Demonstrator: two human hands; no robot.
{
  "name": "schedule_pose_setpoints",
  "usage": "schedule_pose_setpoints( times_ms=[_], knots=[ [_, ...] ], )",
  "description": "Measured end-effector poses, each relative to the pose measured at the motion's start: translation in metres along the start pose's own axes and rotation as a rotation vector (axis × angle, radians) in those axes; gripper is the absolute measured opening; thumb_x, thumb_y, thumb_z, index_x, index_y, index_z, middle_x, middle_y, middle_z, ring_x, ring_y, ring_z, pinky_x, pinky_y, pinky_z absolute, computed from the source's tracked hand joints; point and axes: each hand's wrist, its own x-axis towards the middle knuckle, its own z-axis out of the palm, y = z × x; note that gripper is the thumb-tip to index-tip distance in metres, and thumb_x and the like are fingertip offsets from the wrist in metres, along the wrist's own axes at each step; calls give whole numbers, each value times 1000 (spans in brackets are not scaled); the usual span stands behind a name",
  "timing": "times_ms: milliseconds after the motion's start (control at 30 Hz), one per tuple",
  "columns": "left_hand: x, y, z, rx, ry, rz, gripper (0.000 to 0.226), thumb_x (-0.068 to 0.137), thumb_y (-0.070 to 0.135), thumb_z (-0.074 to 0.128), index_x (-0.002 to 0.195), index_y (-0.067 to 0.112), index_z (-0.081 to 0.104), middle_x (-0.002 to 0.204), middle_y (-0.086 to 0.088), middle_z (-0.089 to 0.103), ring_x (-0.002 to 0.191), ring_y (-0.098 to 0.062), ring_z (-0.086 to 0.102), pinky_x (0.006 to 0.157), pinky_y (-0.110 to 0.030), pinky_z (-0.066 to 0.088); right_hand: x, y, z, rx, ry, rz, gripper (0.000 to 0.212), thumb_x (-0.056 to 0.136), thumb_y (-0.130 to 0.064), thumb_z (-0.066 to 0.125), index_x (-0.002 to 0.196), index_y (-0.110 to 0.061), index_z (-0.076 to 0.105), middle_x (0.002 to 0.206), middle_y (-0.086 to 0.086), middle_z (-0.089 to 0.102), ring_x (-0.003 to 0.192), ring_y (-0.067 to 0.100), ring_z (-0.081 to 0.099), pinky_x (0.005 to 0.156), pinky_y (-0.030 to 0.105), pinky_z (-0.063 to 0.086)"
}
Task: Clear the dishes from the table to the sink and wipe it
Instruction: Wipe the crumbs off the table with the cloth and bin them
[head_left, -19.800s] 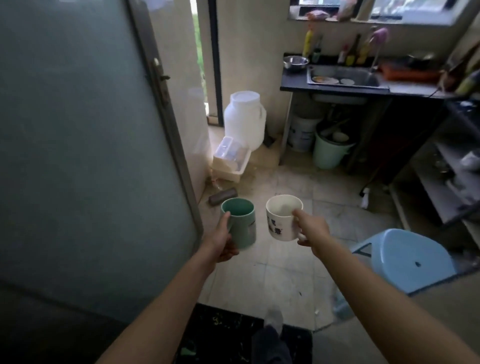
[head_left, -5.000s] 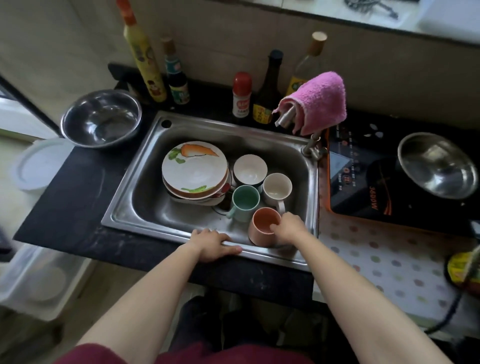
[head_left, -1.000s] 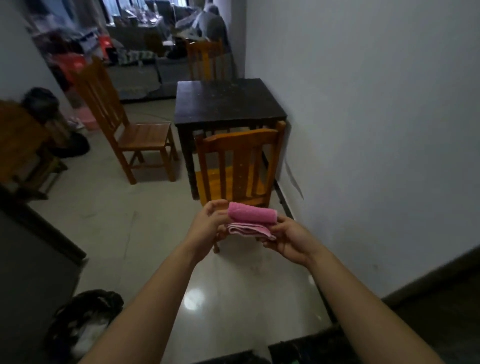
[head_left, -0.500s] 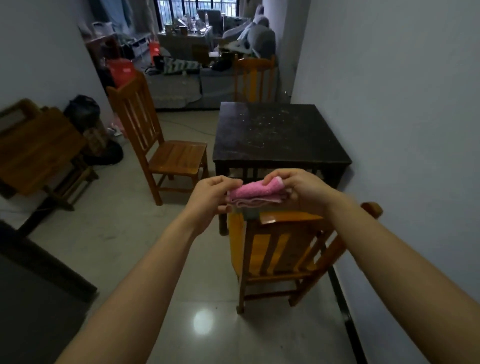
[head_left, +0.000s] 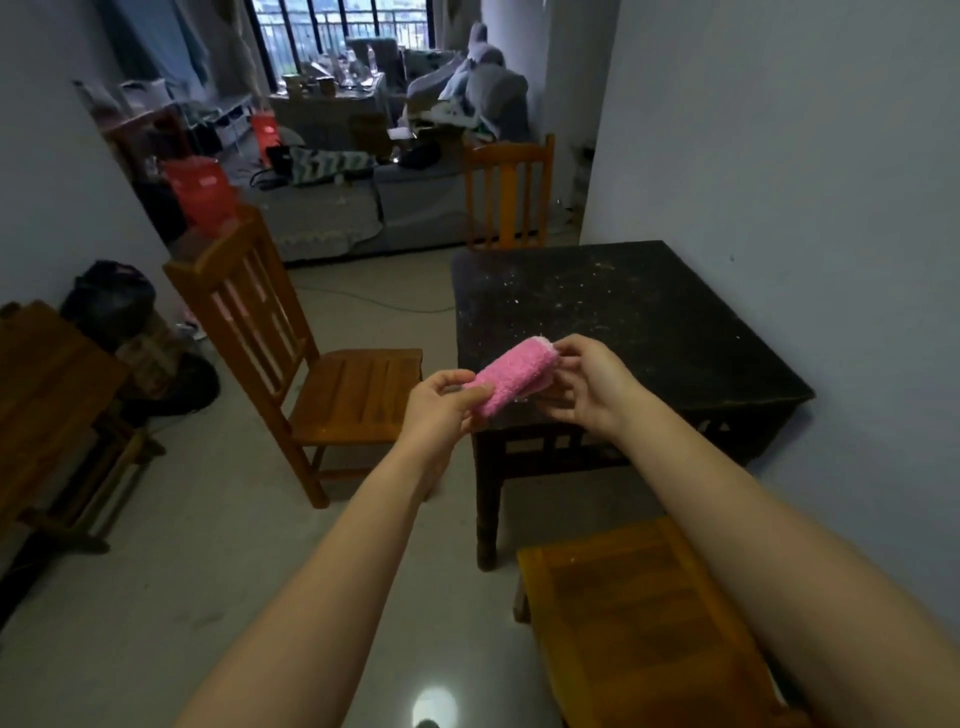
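A folded pink cloth (head_left: 511, 378) is held between both hands, just above the near left corner of the dark table (head_left: 639, 312). My left hand (head_left: 441, 405) pinches its lower left end. My right hand (head_left: 587, 384) grips its upper right end. The tabletop is black and speckled with pale crumbs, with no dishes on it. It stands against the grey wall on the right.
A wooden chair (head_left: 291, 348) stands left of the table, another chair (head_left: 506, 192) at its far end, and a third chair seat (head_left: 639, 618) sits under my right forearm. A wooden bench (head_left: 47, 395) is at the far left. A cluttered sofa (head_left: 363, 208) lies beyond.
I have walked closer to the table, so the near chair has slid below my arms. Both hands keep hold of the pink cloth, now tilted up toward the right.
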Motion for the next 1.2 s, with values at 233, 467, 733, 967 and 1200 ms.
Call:
schedule_pose_setpoints(
  times_ms=[233, 467, 733, 967, 1200],
  knots=[
    [130, 4, -6, 70, -72, -80, 11, 84, 10, 67, 79, 14, 57, 86, -6, 65, 76, -16, 64, 65, -23, 52, 107, -1, 45, 228, 20, 8, 36, 87, -37, 57, 116, -16, 59, 117, 7, 64, 113, 24, 56, 102, 45, 37],
    [235, -19, 23, 143, -199, -207, 19, 81, 7, 68, 70, 14, 55, 85, -12, 66, 79, -22, 67, 69, -29, 54, 207, -12, 27, 255, 234, 149, 43, 89, -21, 60, 130, -10, 50, 116, 15, 63, 106, 26, 61, 78, 38, 48],
    [369, -31, 65, 322, -325, -312, 11, 81, 11, 70, 77, 13, 60, 82, -7, 68, 77, -19, 66, 80, -35, 55, 342, -41, -11, 179, 405, 181, 48, 88, -23, 61, 132, -12, 49, 131, 17, 55, 115, 31, 56, 97, 48, 48],
    [498, -28, 88, 575, -279, -236, 5, 87, 14, 64, 84, 17, 61, 78, -1, 63, 69, -11, 58, 64, -22, 47, 437, -82, -38, 207, 512, 159, 51, 87, -20, 63, 135, -15, 46, 126, 14, 57, 113, 30, 55, 98, 51, 46],
    [639, -27, 100, 973, -166, -43, 16, 90, 22, 57, 106, 26, 55, 116, 2, 52, 101, -9, 55, 92, -29, 48, 540, -119, -73, 81, 690, 169, 52, 89, -32, 60, 134, -11, 45, 120, 13, 52, 106, 30, 54, 94, 47, 48]
  ],
)
